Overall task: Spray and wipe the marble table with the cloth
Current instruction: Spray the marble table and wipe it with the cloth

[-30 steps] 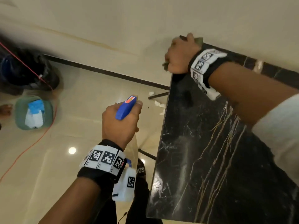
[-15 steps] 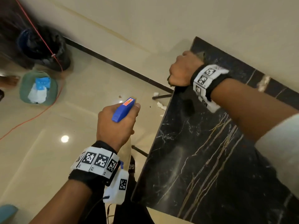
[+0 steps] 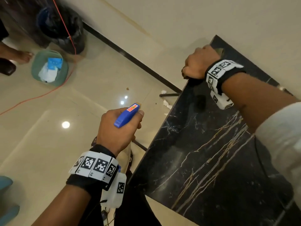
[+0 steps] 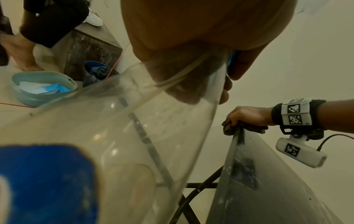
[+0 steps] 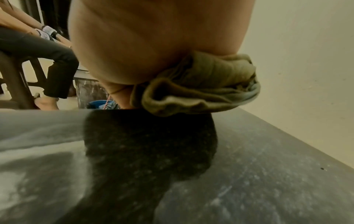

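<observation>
Shifted since the earlier frames: right hand (image 3: 197, 63) with the cloth, drawn from past the table's far left corner back along its left edge; wiping judged under way at that corner, most of the top still to cover. Head view: marble table (image 3: 211, 160), black polished slab with white and gold veining, set against a cream wall; right hand fisted over the far left corner, cloth (image 3: 219, 50) showing only as an olive scrap behind the knuckles. Left hand (image 3: 117, 129) held off the left edge over glossy beige floor tile, fingers wrapped round the spray bottle (image 3: 127, 117), blue plastic head with red label, nozzle not aimed at the slab. Left wrist view: bottle body clear, smooth, tapered, blue label at its base; cloth bunched under the right fingers (image 4: 234, 119) and draped over the table edge; thin dark metal legs (image 4: 191, 195) beneath. Right wrist view: cloth soft, ribbed, olive-green, crumpled in folds beneath the palm and touching the slab; surface dark, speckled, with pale streaky film. Teal basket (image 3: 49, 67) holding white and blue wrappers stands on the floor, well apart.
</observation>
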`<state>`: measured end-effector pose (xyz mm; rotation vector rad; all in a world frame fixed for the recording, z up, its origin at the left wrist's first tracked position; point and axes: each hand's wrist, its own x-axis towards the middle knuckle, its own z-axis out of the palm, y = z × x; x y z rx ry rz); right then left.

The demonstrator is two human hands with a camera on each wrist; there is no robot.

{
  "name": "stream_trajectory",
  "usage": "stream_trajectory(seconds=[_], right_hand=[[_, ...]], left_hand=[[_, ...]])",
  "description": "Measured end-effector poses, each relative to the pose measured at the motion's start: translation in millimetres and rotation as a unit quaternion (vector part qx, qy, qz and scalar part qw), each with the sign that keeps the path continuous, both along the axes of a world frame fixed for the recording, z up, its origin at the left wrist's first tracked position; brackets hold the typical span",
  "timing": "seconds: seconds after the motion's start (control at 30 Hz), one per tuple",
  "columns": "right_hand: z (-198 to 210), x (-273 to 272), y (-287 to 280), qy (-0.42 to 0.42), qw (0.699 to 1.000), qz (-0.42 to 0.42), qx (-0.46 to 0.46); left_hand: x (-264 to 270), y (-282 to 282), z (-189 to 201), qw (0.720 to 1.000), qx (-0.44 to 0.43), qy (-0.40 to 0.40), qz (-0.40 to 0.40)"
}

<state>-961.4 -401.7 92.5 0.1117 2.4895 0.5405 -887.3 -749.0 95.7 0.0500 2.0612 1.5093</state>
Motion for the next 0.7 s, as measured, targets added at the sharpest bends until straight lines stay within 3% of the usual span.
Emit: stream_trajectory(seconds=[0.33,0.53,0.7], right_hand=[[5,97,-125,0.038,0.989,0.05,-0.134],[1,70,-102,0.048,0.998,0.01,-0.048],[-1,111,-164,0.034,0.997,0.013,-0.068]], left_hand=[[11,-35,0,1.0,-0.003,-0.009,-0.006],[21,-49,6,0.996,-0.01,0.032,-0.079],[37,-70,6,0.994,-0.01,0.03,-0.101]])
